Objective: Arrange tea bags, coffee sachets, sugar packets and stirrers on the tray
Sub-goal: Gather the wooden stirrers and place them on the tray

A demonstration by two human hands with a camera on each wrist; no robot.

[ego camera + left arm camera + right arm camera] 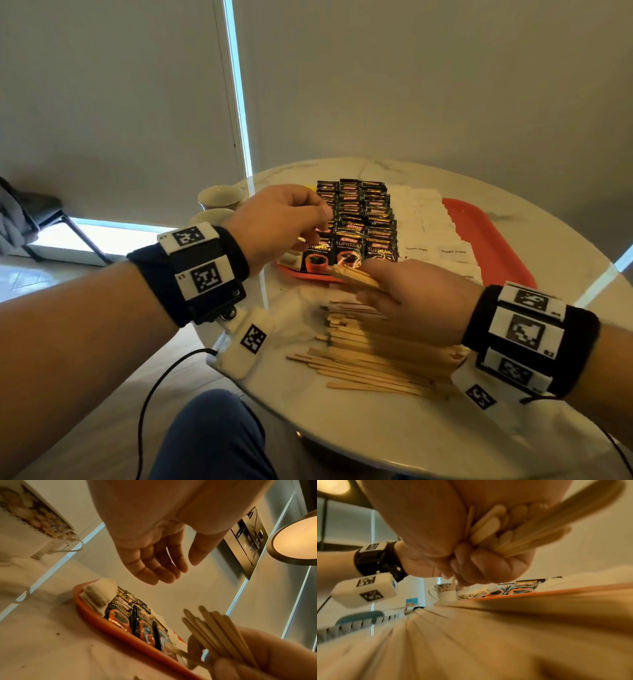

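Note:
A red tray [489,240] on the round marble table holds rows of black coffee sachets [359,222], white sugar packets [424,219] to their right and tea bags [287,258] at its near left corner. My right hand [373,284] grips a bundle of wooden stirrers [352,275] just in front of the tray's near edge. In the right wrist view the bundle [488,531] is clamped in the curled fingers [488,566]. My left hand [313,229] hovers over the sachets' left column. In the left wrist view this hand [185,568] holds nothing, its fingers relaxed.
A loose pile of stirrers [376,356] lies on the table under my right hand. Two patterned cups [219,198] stand left of the tray near the table's edge. The tray's far right part [479,219] is bare. A chair [44,219] stands at the far left.

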